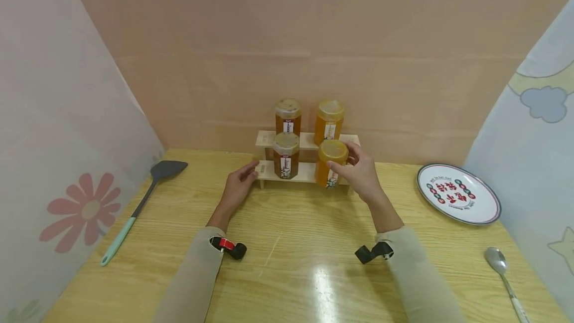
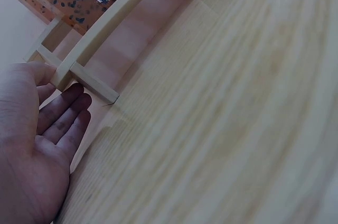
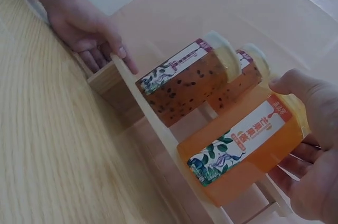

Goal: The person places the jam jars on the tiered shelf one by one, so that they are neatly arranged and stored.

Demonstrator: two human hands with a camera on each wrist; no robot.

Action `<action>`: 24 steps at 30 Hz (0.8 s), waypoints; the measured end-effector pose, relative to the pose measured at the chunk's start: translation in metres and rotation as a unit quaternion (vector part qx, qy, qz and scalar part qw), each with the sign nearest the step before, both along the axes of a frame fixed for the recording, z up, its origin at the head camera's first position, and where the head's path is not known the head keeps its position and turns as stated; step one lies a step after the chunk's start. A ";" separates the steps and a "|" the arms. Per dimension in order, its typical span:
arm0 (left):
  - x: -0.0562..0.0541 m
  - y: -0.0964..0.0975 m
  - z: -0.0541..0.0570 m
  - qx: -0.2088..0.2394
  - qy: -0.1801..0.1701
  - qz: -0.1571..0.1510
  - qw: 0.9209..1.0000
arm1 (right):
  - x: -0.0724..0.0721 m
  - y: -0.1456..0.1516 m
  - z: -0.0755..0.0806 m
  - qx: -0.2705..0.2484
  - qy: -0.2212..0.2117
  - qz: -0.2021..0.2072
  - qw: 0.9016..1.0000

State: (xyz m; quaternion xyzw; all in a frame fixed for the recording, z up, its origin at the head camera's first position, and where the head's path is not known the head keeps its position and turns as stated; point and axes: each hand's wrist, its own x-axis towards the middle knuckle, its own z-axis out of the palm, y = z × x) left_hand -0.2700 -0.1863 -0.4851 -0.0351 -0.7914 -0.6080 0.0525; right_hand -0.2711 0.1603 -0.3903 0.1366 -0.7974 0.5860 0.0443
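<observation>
A two-step wooden rack bears several jars with clear lids. My right hand grips the front right jar of orange preserve, thumb on one side near the lid and fingers round the other. That jar leans in the right wrist view, its base at the lower step's front edge. With thumb and fingers, my left hand holds the left end of the lower step. Beside it on this step stands a reddish-brown jar with dark seeds. Behind, on the upper step, are another seeded jar and another orange jar.
On the left of the wooden table lies a dark spatula with a mint-green handle. At the right are a white plate with red lettering and a metal spoon. A peach-coloured backdrop rises right behind the rack.
</observation>
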 end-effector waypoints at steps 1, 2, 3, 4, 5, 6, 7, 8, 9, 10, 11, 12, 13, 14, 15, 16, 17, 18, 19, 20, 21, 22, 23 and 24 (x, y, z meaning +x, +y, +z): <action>0.000 0.000 0.000 -0.003 0.003 0.001 1.000 | 0.000 0.000 0.000 0.000 0.000 0.001 1.000; 0.000 0.001 0.000 -0.004 0.006 0.003 1.000 | 0.000 0.000 0.000 0.002 0.000 0.002 1.000; 0.000 0.001 -0.001 -0.005 0.009 0.005 1.000 | 0.001 0.001 0.000 0.002 -0.002 0.004 1.000; 0.000 0.001 -0.001 -0.005 0.010 0.006 1.000 | 0.001 0.002 0.000 0.003 -0.005 0.007 1.000; 0.000 0.001 -0.001 -0.006 0.013 0.007 1.000 | 0.001 0.003 0.000 0.006 -0.007 0.011 1.000; 0.000 0.002 -0.001 -0.007 0.015 0.007 1.000 | 0.001 0.004 0.001 0.008 -0.009 0.015 1.000; 0.000 0.002 -0.001 -0.007 0.016 0.006 1.000 | 0.002 0.006 0.002 0.009 -0.009 0.019 1.000; 0.000 0.002 -0.001 -0.010 0.017 0.005 1.000 | 0.002 0.008 0.003 0.011 -0.009 0.021 1.000; 0.000 0.002 -0.002 -0.010 0.017 0.004 1.000 | 0.003 0.010 0.004 0.010 -0.006 0.025 1.000; 0.001 0.002 -0.002 -0.012 0.016 0.004 1.000 | 0.003 0.012 0.006 0.010 -0.004 0.028 1.000; 0.002 0.002 -0.002 -0.013 0.015 0.005 1.000 | 0.004 0.013 0.007 0.008 -0.001 0.030 1.000; 0.002 0.002 -0.002 -0.014 0.013 0.005 1.000 | 0.004 0.015 0.008 0.007 0.004 0.033 0.999; 0.003 0.002 -0.002 -0.014 0.011 0.007 1.000 | 0.005 0.017 0.009 0.009 0.008 0.034 0.999; 0.003 0.001 -0.002 -0.014 0.010 0.008 1.000 | 0.005 0.018 0.010 0.010 0.012 0.035 0.999; 0.003 0.001 -0.002 -0.013 0.009 0.009 1.000 | 0.006 0.019 0.010 0.009 0.014 0.036 0.999; 0.004 0.001 -0.002 -0.013 0.009 0.008 1.000 | 0.006 0.020 0.011 0.009 0.015 0.036 0.999; 0.004 0.001 -0.002 -0.013 0.010 0.007 1.000 | 0.006 0.020 0.011 0.009 0.017 0.035 0.999; 0.003 0.001 -0.002 -0.013 0.012 0.005 1.000 | 0.006 0.020 0.011 0.010 0.018 0.032 0.999; 0.003 0.001 -0.002 -0.013 0.013 0.004 1.000 | 0.006 0.020 0.010 0.008 0.020 0.030 0.999; 0.003 0.000 -0.002 -0.013 0.013 0.003 1.000 | 0.006 0.020 0.010 0.005 0.021 0.027 0.999; 0.002 0.001 -0.001 -0.012 0.012 0.005 1.000 | 0.005 0.019 0.009 0.002 0.021 0.024 0.999; 0.002 0.001 -0.001 -0.012 0.011 0.006 1.000 | 0.005 0.018 0.008 -0.003 0.022 0.021 1.000; 0.002 0.001 -0.001 -0.012 0.011 0.008 1.000 | 0.004 0.016 0.007 -0.006 0.022 0.016 1.000; 0.002 0.001 -0.001 -0.013 0.010 0.009 1.000 | 0.004 0.015 0.007 -0.010 0.024 0.011 1.000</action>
